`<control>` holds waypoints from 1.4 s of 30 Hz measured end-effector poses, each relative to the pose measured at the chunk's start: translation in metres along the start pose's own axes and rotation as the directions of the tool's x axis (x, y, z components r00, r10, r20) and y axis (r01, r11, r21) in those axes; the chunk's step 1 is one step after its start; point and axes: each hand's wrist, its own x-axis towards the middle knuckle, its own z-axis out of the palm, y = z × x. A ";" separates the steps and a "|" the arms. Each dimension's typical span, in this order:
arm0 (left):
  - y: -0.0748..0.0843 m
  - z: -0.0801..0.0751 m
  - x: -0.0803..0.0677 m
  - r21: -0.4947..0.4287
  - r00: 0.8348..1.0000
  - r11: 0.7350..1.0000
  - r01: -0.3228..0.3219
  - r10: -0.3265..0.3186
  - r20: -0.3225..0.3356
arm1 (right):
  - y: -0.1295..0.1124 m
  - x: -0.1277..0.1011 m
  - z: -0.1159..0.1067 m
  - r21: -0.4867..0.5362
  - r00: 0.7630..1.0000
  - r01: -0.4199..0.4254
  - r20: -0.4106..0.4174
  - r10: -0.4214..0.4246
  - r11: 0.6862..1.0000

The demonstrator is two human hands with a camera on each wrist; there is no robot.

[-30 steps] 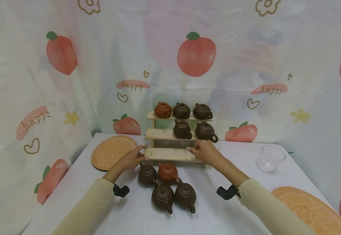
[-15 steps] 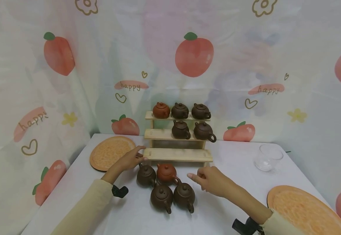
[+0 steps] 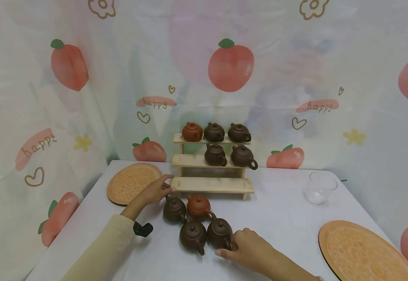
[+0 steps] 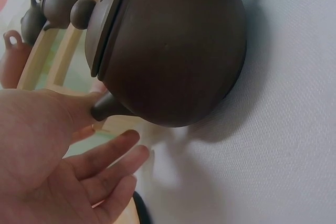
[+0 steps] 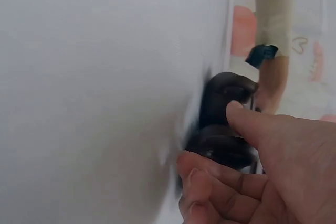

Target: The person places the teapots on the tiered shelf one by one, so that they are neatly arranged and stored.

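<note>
My left hand [image 3: 155,190] is at the left end of the lowest shelf of a small wooden display rack [image 3: 211,184], thumb and index finger holding that end. Its other fingers spread loosely in the left wrist view, below the spout of a dark brown teapot [image 4: 173,51]. My right hand [image 3: 251,249] is at the handle of the front right dark teapot [image 3: 219,232]; thumb and fingers stand apart on either side in the right wrist view, where the pot is blurred. Beside it are another dark teapot [image 3: 193,234] and a reddish-brown teapot [image 3: 198,206].
On the rack's top shelf stand a reddish teapot [image 3: 192,132] and two dark ones; two dark teapots [image 3: 215,155] occupy the middle shelf. Round orange mats [image 3: 132,181] lie at left and right front. A clear glass cup [image 3: 320,189] stands at the right.
My right hand has come down from the lowest shelf, toward me, to the front right teapot's handle. My left hand keeps its place at the rack's end.
</note>
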 end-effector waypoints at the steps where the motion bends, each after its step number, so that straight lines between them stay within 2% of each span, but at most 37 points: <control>1: 0.000 0.000 0.000 0.001 1.000 1.000 0.004 -0.004 0.001 | 0.002 0.000 0.003 0.007 1.000 0.008 0.001 -0.008 1.000; 6: 0.000 0.000 0.000 0.002 1.000 1.000 0.016 -0.016 0.004 | 0.007 -0.001 0.006 0.043 0.999 0.045 -0.009 -0.045 0.998; 14: 0.002 0.000 0.000 0.011 1.000 1.000 0.015 -0.015 0.004 | 0.015 -0.005 -0.004 0.020 1.000 0.015 0.005 -0.015 1.000; 23: 0.003 0.001 -0.001 0.007 1.000 1.000 0.009 -0.009 0.007 | 0.021 -0.006 0.000 0.052 0.995 0.103 -0.016 -0.102 0.993; 31: 0.004 0.000 0.000 -0.005 1.000 1.000 0.020 -0.020 0.013 | 0.029 -0.009 -0.002 0.048 0.991 0.134 -0.018 -0.133 0.990; 42: 0.000 0.000 0.002 0.000 1.000 1.000 0.015 -0.015 0.013 | 0.045 -0.007 -0.003 0.024 0.977 0.184 -0.112 -0.180 0.983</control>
